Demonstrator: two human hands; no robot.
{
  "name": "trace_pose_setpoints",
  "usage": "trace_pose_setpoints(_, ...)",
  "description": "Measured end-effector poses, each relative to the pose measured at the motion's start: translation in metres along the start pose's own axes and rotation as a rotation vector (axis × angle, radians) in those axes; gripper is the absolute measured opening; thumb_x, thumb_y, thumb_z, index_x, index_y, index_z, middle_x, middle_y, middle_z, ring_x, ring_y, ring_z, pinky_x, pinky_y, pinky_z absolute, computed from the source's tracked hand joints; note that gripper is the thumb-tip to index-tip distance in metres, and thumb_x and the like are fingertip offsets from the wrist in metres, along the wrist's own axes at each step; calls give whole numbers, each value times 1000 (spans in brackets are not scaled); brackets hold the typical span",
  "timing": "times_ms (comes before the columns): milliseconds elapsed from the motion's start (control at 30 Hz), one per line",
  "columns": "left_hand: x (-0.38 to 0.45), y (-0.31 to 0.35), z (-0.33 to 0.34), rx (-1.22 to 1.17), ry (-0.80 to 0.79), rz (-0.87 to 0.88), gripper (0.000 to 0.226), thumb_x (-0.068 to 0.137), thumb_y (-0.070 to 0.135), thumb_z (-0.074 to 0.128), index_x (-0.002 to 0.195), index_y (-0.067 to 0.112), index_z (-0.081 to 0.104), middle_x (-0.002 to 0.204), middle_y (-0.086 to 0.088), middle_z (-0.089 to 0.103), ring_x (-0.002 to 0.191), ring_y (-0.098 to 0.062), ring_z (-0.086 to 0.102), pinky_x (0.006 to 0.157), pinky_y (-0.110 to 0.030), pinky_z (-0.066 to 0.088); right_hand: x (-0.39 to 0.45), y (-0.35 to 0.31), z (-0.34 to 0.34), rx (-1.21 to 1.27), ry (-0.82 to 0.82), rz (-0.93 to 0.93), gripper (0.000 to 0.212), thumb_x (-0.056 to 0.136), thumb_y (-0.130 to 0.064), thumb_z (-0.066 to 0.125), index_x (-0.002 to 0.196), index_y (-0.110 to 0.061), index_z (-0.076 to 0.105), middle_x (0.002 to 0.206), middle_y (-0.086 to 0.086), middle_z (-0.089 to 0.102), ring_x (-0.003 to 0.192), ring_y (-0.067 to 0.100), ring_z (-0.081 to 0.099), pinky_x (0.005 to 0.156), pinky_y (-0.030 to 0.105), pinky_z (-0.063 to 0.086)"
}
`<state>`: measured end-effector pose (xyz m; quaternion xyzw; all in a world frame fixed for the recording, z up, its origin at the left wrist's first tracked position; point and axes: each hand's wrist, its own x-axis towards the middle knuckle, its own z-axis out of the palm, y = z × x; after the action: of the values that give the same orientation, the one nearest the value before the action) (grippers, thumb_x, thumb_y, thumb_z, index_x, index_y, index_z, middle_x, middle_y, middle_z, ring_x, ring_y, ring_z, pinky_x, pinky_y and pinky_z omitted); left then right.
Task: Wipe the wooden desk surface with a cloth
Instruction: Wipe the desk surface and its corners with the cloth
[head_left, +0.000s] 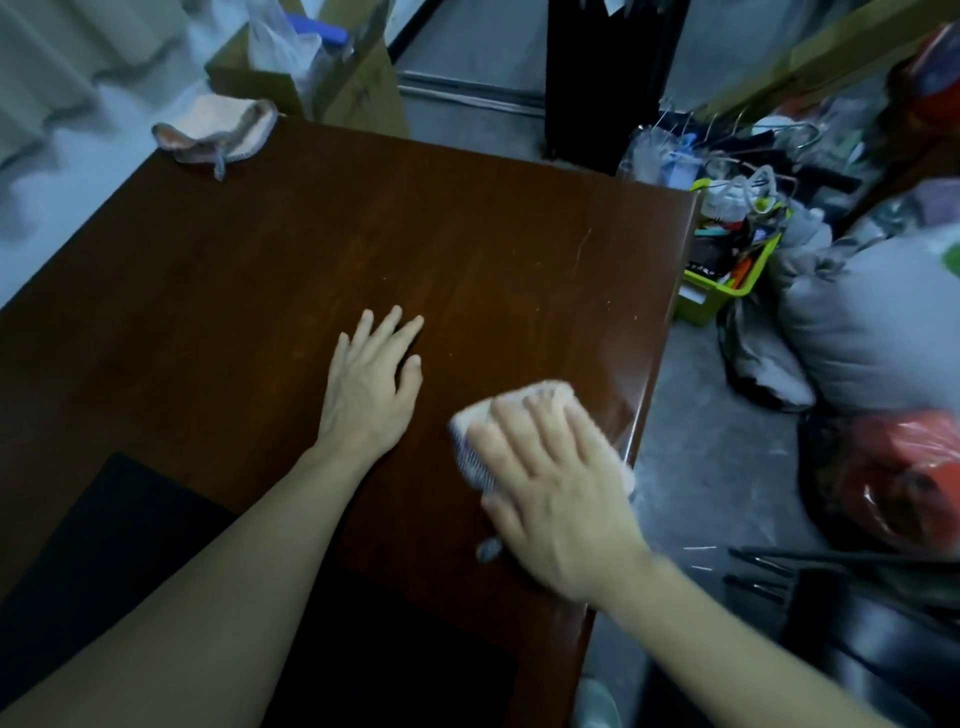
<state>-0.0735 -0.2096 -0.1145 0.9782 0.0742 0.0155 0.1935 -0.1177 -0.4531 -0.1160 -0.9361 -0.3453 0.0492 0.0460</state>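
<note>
A dark wooden counter (311, 234) fills a cluttered room. Off its right edge a green bin (727, 275) holds jumbled tools; a cardboard box (332, 88) behind holds plastic bags. No writing is legible. The right hand (550, 488), fingers flat, presses a pink cloth (524, 397) near the right edge. The left hand (369, 384) rests flat, fingers spread. A second cloth (218, 132) lies at the far corner.

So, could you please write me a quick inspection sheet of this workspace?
Surface: dark wooden desk, pale specks near its right edge.
Job's things: cloth flat on the desk under the right hand.
Clutter: second cloth crumpled at the far left corner; black mat at the near edge.
Grippers: left hand flat on the desk; right hand pressing the cloth, blurred.
Cables: nothing seen.
Surroundings: green bin, bags, cardboard boxes on the floor.
</note>
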Motion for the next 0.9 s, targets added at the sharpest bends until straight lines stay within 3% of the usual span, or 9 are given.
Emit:
trace_pose_setpoints(133, 34, 9, 7, 17, -4, -11, 48, 109, 33, 34, 156, 30, 35, 166, 2, 24, 156, -18, 8, 127, -41, 4, 0, 40, 0, 72, -3, -124, 59, 101, -50, 39, 156, -28, 41, 164, 4, 35, 151, 32, 30, 123, 53, 22)
trace_pose_setpoints(233, 39, 11, 10, 51, 5, -40, 48, 108, 35, 33, 156, 32, 35, 166, 4, 24, 155, -18, 11, 126, -40, 6, 46, 83, -2, 17, 20, -25, 58, 103, -49, 32, 156, -27, 42, 162, 8, 39, 149, 36, 33, 123, 52, 21)
trace_pose_setpoints(333, 38, 11, 10, 50, 6, -54, 47, 108, 36, 32, 155, 32, 37, 165, 5, 25, 155, -17, 11, 126, -39, 6, 98, 115, -12, 12, -16, 117, 63, 102, -52, 19, 159, -30, 33, 166, 7, 30, 153, 36, 23, 123, 52, 16)
trace_pose_setpoints(467, 39, 12, 9, 53, -2, -64, 47, 108, 35, 33, 155, 33, 37, 165, 5, 25, 155, -17, 11, 126, -40, 6, 121, 108, -14, 8, 9, 242, 66, 101, -52, 17, 159, -27, 32, 168, 8, 26, 154, 36, 18, 124, 54, 9)
trace_pose_setpoints(600, 39, 12, 9, 65, -19, -73, 48, 107, 36, 33, 155, 34, 36, 166, 6, 24, 155, -17, 11, 126, -40, 6, 73, 62, -11, -4, -6, 84, 66, 100, -51, 31, 160, -22, 31, 166, 12, 28, 153, 40, 21, 125, 56, 9)
trace_pose_setpoints(733, 39, 11, 10, 68, -20, -67, 49, 107, 37, 31, 155, 34, 35, 166, 6, 23, 155, -16, 10, 127, -40, 6, 26, 56, -10, 70, -8, -82, 63, 100, -51, 41, 158, -26, 38, 165, 5, 33, 153, 32, 28, 123, 54, 18)
trace_pose_setpoints(800, 39, 10, 10, 75, -27, -76, 49, 107, 38, 31, 155, 34, 34, 166, 7, 22, 155, -16, 9, 126, -39, 5, 33, 78, -8, 40, -10, -94, 59, 102, -50, 38, 157, -28, 39, 165, 4, 34, 152, 31, 29, 124, 53, 19)
trace_pose_setpoints(900, 39, 11, 10, 69, -25, -82, 49, 106, 38, 30, 155, 35, 34, 166, 7, 22, 155, -15, 8, 127, -39, 5, 75, 120, -9, -7, 14, 29, 58, 103, -48, 30, 156, -26, 42, 162, 8, 38, 149, 36, 33, 122, 53, 22)
